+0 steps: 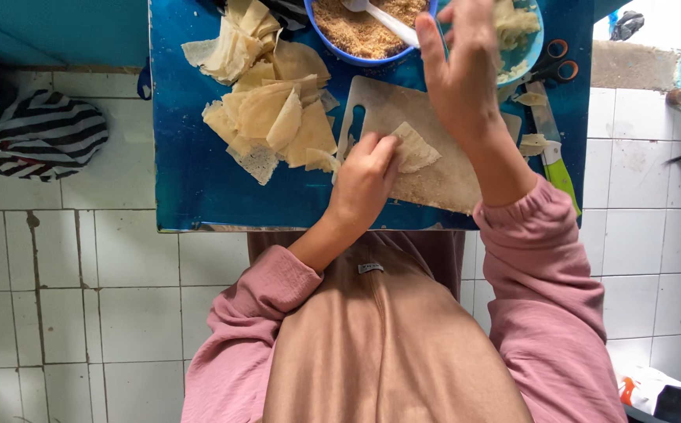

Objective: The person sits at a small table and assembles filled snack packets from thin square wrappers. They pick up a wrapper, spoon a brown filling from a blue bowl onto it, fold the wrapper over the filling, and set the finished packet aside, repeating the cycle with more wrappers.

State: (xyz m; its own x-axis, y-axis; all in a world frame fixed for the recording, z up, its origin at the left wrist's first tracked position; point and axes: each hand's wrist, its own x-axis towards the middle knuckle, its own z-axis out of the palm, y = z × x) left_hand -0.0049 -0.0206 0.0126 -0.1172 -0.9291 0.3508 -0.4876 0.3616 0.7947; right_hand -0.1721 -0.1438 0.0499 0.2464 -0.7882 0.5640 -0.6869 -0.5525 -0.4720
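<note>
Soft, even daylight; sharp in the middle, washed out far right.

Bright without harsh shadows across the white tiled floor [121, 274] and blue table [191, 172]. Blown out to near white at the far right corner, where light seems to enter. Faint sheen on the wet-looking table paint at left. Only 1 weak shadow, under the near edge of the table. Crisp on the left hand [364, 180] and pastry sheets [270, 117]; slightly smeared on the raised right hand [458, 70]. Mild wide-angle bending of tile lines toward left and right edges.
</note>
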